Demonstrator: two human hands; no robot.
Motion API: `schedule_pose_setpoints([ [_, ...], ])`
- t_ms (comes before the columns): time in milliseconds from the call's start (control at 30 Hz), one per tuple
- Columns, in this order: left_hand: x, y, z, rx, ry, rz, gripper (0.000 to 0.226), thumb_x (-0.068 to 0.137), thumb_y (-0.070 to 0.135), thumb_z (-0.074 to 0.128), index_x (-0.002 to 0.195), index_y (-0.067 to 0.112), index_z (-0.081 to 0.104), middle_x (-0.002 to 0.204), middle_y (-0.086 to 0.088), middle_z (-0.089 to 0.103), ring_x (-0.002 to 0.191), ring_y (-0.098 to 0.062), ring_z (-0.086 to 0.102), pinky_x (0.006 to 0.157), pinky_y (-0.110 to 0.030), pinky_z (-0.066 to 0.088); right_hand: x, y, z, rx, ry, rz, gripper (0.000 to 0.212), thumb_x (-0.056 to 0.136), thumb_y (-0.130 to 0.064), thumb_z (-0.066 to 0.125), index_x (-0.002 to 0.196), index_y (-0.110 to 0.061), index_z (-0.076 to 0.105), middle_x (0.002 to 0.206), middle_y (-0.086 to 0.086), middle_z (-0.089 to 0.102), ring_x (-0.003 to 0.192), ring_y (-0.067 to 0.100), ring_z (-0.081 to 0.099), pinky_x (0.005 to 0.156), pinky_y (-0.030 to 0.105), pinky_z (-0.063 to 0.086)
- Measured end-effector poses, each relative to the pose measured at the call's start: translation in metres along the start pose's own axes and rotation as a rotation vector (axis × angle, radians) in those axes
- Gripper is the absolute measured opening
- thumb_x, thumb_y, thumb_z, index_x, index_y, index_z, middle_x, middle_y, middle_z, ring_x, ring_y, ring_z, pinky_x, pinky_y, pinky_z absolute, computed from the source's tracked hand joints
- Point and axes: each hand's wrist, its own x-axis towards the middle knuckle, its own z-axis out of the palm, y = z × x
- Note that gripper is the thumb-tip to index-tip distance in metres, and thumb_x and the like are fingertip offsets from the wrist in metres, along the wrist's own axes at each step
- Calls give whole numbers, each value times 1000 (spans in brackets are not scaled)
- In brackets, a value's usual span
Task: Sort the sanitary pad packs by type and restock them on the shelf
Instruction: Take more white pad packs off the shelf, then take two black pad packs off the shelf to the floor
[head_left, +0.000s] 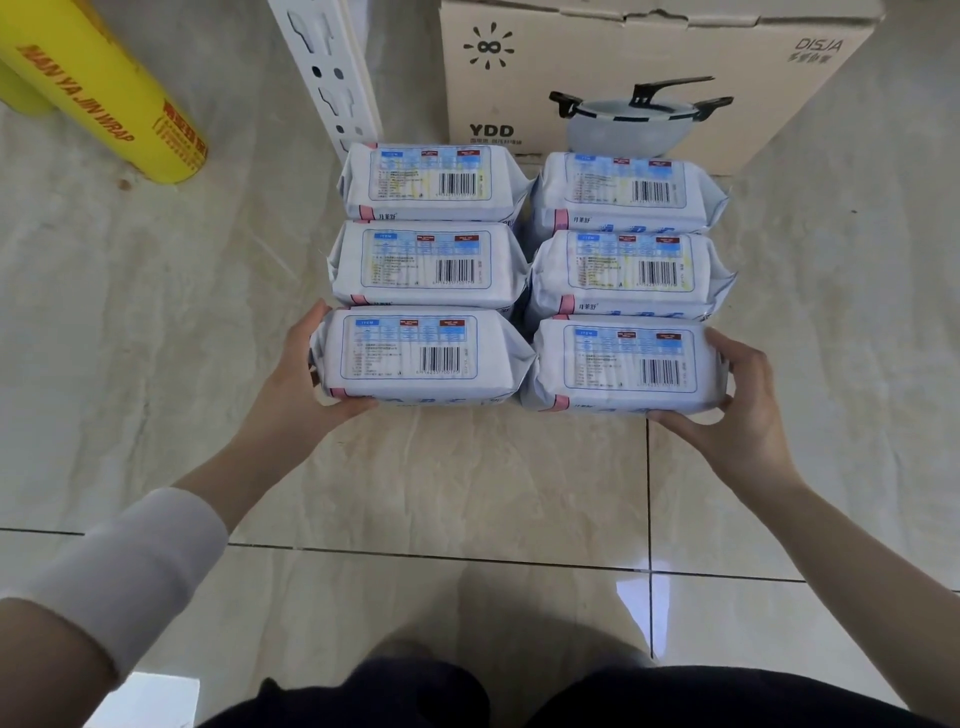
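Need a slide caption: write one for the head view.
Left hand and right hand grip the nearest two of six packs on the floor before a box.

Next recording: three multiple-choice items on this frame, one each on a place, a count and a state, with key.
1. Where is the yellow wrap roll? A) floor, far left of the pad packs B) on a shelf C) in a hand
2. How many pad packs show? A) four B) six C) eight
3. The left hand and right hand are: A) idle B) each gripping a pack C) pointing
Key: 1 A, it lies on the floor; 2 B, two columns of three; 3 B, fingers curl round the near-left pack and near-right pack.
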Motion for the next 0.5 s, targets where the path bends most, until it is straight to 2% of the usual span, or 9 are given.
schedule_pose_setpoints([
  [100,-2,5,-1,17,-33,11,95,64,11,82,115,70,27,103,49,49,97,29,44,81,3,37,-1,-2,0,-38,0,-32,91,59,-43,74,131,1,40,121,5,41,109,12,39,81,44,51],
  [133,-3,8,-1,-4,-48,3,99,60,17,85,123,67,26,110,46,49,102,26,44,90,-4,39,-1,-2,0,-57,-5,-41,93,60,-47,73,131,2,39,124,10,42,113,15,40,82,44,51],
  [200,-3,15,-2,-32,-40,-62,108,61,20,82,145,35,15,122,35,47,110,19,45,100,-22,43,-2,-3,0,-105,-13,-51,97,64,-55,71,133,4,36,131,19,40,122,22,38,88,42,49],
  [267,-4,22,-4,-20,-23,-73,100,69,5,75,144,24,10,110,47,47,101,29,42,86,-5,43,-2,-10,-4,-119,10,-29,97,70,-64,62,134,3,34,134,23,36,127,24,36,96,30,42],
  [300,-6,27,-5,21,-11,-75,101,72,0,73,146,19,6,108,51,42,97,36,36,80,5,36,-2,-17,-7,-115,26,-14,95,72,-65,58,134,3,34,135,24,34,128,23,35,98,24,38],
  [333,-10,35,-9,74,-1,-71,102,73,1,72,147,17,4,117,49,34,99,39,29,80,10,28,-1,-26,-11,-115,40,-6,92,75,-64,57,134,3,34,135,25,34,128,21,34,98,21,35],
  [400,-18,54,-18,193,-2,-74,101,75,13,73,148,19,3,146,25,20,121,27,18,92,7,17,1,-46,-21,-136,38,-4,83,77,-55,59,133,1,34,135,27,33,128,21,33,97,27,38],
  [467,-25,81,-28,287,-47,-65,95,79,22,71,148,24,5,156,8,9,139,3,11,104,-10,13,2,-71,-36,-164,25,6,74,78,-48,60,132,-5,34,135,26,34,128,29,35,94,37,42],
  [500,-29,98,-32,318,-64,-46,90,82,23,68,148,22,7,156,5,8,140,-2,10,106,-14,12,2,-86,-46,-168,18,27,71,79,-47,59,131,-6,34,135,26,34,127,32,36,93,41,44],
])
